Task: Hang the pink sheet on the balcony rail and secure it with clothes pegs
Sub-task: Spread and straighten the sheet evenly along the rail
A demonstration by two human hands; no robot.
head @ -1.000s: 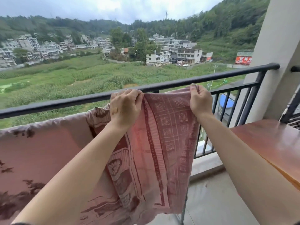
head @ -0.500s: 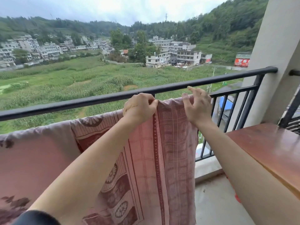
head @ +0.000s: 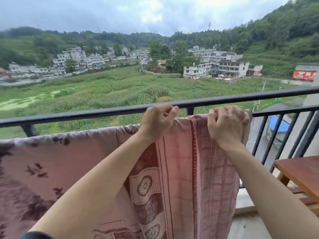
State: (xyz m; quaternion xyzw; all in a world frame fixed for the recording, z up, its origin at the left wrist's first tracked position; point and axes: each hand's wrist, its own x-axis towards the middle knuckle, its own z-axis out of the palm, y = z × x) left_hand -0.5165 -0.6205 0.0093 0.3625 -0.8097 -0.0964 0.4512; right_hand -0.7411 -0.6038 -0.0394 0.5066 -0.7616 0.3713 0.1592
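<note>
From the head view, we have the pink sheet (head: 181, 169) draped over the lower bar, below the balcony rail (head: 103, 112). Our left hand (head: 158, 123) and right hand (head: 226, 125) each have their grip clamped on its top edge. We should pull the edge taut and level; no pegs are in sight.

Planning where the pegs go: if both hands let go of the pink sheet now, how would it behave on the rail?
The pink sheet looks thin and floppy: it hangs in soft folds under the left hand and right hand. It probably stays draped over the lower rail, though wind might drag it along or off. No pegs are visible yet.
</note>
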